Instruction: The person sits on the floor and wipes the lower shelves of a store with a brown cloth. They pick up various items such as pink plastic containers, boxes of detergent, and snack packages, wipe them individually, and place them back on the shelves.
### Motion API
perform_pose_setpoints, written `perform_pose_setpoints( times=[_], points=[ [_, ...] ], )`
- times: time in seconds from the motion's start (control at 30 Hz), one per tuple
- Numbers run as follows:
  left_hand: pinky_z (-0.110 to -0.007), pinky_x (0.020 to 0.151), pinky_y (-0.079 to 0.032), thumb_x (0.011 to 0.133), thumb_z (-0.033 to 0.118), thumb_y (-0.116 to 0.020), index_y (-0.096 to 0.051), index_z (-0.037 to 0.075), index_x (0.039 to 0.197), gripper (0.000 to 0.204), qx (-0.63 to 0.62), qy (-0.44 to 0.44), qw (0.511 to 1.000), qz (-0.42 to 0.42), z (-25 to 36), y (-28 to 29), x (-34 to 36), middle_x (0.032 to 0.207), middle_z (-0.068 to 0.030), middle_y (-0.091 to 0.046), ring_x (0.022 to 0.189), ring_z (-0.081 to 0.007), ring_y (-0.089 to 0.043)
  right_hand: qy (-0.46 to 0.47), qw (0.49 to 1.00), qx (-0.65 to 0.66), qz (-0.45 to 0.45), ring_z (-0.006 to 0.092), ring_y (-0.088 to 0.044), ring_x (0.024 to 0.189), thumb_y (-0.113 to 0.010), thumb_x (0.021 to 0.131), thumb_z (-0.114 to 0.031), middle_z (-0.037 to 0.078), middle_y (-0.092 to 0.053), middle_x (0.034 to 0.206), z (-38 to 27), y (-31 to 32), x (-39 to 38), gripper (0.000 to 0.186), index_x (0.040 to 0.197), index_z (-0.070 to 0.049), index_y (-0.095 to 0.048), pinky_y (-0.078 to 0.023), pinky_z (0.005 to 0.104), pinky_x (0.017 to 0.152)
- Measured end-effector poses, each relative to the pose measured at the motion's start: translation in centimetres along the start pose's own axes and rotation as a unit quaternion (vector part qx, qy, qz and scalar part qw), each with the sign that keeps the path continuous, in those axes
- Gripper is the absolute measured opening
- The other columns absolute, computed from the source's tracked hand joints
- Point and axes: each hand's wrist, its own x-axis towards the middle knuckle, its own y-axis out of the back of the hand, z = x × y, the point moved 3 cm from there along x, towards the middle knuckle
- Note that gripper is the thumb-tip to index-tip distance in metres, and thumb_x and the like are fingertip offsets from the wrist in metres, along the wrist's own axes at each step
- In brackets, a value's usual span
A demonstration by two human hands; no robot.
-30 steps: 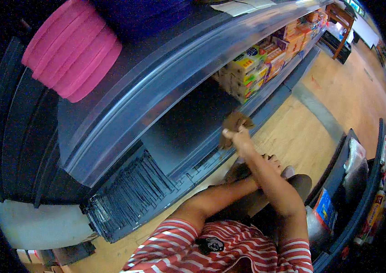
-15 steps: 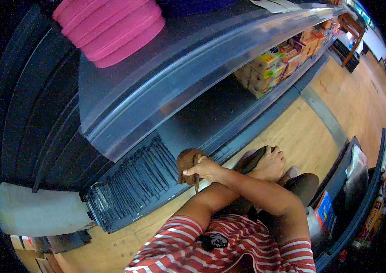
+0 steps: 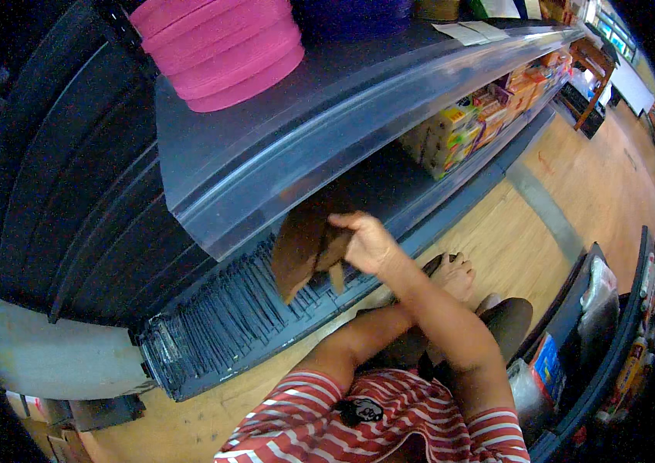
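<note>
The right hand [image 3: 370,243] has its fingers [image 3: 343,220] closed on a brown cloth [image 3: 304,248], held against the dark lower shelf [image 3: 389,181] just under the grey shelf edge [image 3: 327,131]. The left hand is hidden behind the right arm, so its fingers cannot be judged. Pink rolls [image 3: 223,46] sit on the upper shelf at far left, colourful boxes [image 3: 466,127] fill the lower shelf to the right, and a wooden floor [image 3: 590,193] runs along the aisle.

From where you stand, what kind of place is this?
Probably a shop aisle: long dark shelves carrying colourful boxed goods, stacked pink items, and more packaged goods on a facing shelf across the wooden floor.
</note>
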Motion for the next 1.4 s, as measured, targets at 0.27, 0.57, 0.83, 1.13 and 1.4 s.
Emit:
perform_pose_setpoints(
  times=[0.27, 0.57, 0.83, 1.13, 1.4],
  points=[
    [-0.042, 0.081, -0.032, 0.067, 0.025, -0.049, -0.055, 0.004, 0.085, 0.029, -0.033, 0.05, 0.997, -0.052, -0.8, -0.6, 0.7, 0.096, -0.0135, -0.05, 0.096, -0.0271, -0.042, 0.315, 0.678, -0.476, 0.464, 0.0221, -0.043, 0.087, -0.064, 0.061, -0.013, 0.013, -0.038, 0.102, -9.2, 9.0, -10.5, 0.067, 0.116, -0.004, -0.028, -0.038, 0.033, 0.075],
    [-0.039, 0.078, -0.037, 0.059, 0.001, -0.054, -0.053, 0.001, 0.081, 0.023, -0.183, -0.038, 0.921, 0.342, -2.5, 3.4, -3.6, 0.085, -0.013, -0.052, 0.087, -0.0295, -0.047, -0.004, 0.314, -0.705, 0.636, 0.0316, -0.046, 0.091, -0.058, 0.065, -0.024, 0.02, -0.048, 0.097, -8.1, 18.2, -28.1, 0.038, 0.095, -0.001, -0.051, -0.038, 0.0362, 0.078],
    [-0.042, 0.085, -0.03, 0.067, 0.021, -0.056, -0.052, 0.007, 0.096, 0.032, -0.033, 0.332, 0.882, 0.334, -13.1, 12.9, -9.7, 0.101, -0.0143, -0.047, 0.097, -0.0318, -0.04, -0.095, 0.295, -0.653, 0.691, 0.032, -0.051, 0.082, -0.054, 0.065, -0.033, 0.016, -0.051, 0.095, -5.9, 18.5, -30.5, 0.038, 0.088, -0.003, -0.056, -0.043, 0.0416, 0.07],
    [-0.053, 0.091, -0.019, 0.071, 0.049, -0.045, -0.033, 0.02, 0.122, 0.06, 0.028, 0.42, 0.907, 0.03, -15.8, 9.2, -2.4, 0.128, -0.0125, -0.026, 0.115, -0.0375, -0.025, -0.076, 0.248, -0.662, 0.703, 0.0312, -0.052, 0.081, -0.052, 0.065, -0.029, 0.017, -0.054, 0.088, -5.9, 17.5, -30.0, 0.034, 0.086, -0.002, -0.058, -0.043, 0.0388, 0.07],
    [-0.058, 0.081, -0.026, 0.074, 0.037, -0.045, -0.037, 0.013, 0.118, 0.051, 0.136, 0.365, 0.91, 0.142, -25.6, 6.0, 3.3, 0.121, -0.0194, -0.034, 0.108, -0.0369, -0.034, -0.111, 0.268, -0.619, 0.73, 0.0318, -0.049, 0.089, -0.052, 0.068, -0.03, 0.014, -0.052, 0.095, -6.2, 17.8, -31.0, 0.033, 0.087, -0.003, -0.057, -0.042, 0.0403, 0.073]
  ],
)
